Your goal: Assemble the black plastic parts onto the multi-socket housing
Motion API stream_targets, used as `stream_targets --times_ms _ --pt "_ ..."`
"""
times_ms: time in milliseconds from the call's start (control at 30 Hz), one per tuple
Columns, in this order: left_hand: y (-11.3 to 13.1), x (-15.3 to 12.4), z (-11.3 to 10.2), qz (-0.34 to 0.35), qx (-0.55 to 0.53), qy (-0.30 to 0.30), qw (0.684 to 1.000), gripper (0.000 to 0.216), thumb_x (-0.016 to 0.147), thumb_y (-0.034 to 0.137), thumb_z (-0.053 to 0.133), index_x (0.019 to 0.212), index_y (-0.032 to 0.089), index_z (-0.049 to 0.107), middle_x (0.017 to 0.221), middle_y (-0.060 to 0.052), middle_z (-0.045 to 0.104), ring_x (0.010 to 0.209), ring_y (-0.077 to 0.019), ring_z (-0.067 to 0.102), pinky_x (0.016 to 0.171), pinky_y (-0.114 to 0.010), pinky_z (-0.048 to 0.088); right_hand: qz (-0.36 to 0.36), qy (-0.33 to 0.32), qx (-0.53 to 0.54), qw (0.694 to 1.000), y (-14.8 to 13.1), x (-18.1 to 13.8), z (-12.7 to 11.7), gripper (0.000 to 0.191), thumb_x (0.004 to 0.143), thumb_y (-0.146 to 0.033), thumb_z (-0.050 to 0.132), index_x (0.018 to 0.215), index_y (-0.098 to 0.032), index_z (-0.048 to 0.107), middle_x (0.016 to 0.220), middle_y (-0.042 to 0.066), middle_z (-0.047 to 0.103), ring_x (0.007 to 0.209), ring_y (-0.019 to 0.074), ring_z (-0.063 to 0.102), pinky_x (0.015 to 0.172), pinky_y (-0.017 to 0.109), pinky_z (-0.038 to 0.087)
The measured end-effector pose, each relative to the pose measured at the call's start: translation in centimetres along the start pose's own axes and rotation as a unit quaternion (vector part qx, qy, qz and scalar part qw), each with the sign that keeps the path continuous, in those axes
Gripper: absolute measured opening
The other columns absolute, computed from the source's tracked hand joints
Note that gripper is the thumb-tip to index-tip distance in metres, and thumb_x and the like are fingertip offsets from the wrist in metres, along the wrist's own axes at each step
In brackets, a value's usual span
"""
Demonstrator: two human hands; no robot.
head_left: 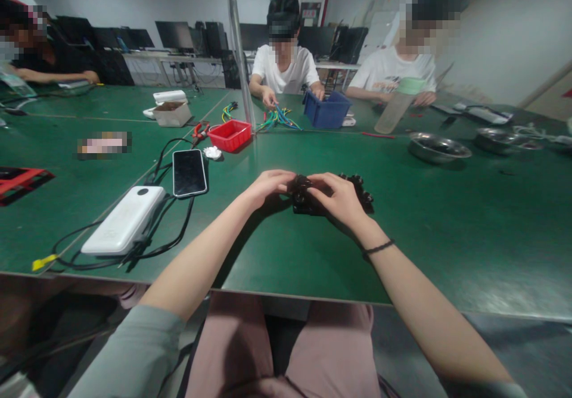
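On the green table in front of me lies a low black assembly (309, 208) with several round knob-like parts along its right side. At its left end my left hand (270, 186) has its fingers pressed against a small dark rounded piece (300, 184). My right hand (337, 198) reaches over the assembly, thumb and fingers pinching the same piece from the right. What kind of piece it is cannot be made out, and my right hand hides the middle of the assembly.
To my left lie a white power bank (125, 219), a phone (190, 173) and black cables. Beyond are a red tray (230, 135) and a metal pole (239, 46). Across the table a person handles coloured wires (281, 118) beside a blue bin (328, 111). Metal bowls (438, 148) stand right.
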State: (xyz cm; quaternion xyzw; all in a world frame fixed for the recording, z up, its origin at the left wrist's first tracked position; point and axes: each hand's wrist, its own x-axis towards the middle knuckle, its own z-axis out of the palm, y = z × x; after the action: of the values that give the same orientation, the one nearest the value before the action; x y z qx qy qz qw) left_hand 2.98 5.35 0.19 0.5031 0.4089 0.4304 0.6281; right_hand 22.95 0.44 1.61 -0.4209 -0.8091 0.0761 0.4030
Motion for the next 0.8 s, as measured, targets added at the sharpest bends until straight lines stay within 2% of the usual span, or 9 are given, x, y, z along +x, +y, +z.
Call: stream_targets --times_ms 800 --pt "-0.09 0.02 0.0 0.004 -0.01 0.001 1.0 0.03 0.06 0.032 0.082 0.083 0.013 0.074 0.083 -0.008 0.074 0.075 -0.0178 0.069 0.083 -0.033 0.051 -0.034 -0.017 -0.032 0.999 -0.08 0.02 -0.24 0.021 0.091 -0.026 0.055 0.106 -0.019 0.069 0.099 0.008 0.074 0.091 0.0227 0.069 0.085 0.039 0.054"
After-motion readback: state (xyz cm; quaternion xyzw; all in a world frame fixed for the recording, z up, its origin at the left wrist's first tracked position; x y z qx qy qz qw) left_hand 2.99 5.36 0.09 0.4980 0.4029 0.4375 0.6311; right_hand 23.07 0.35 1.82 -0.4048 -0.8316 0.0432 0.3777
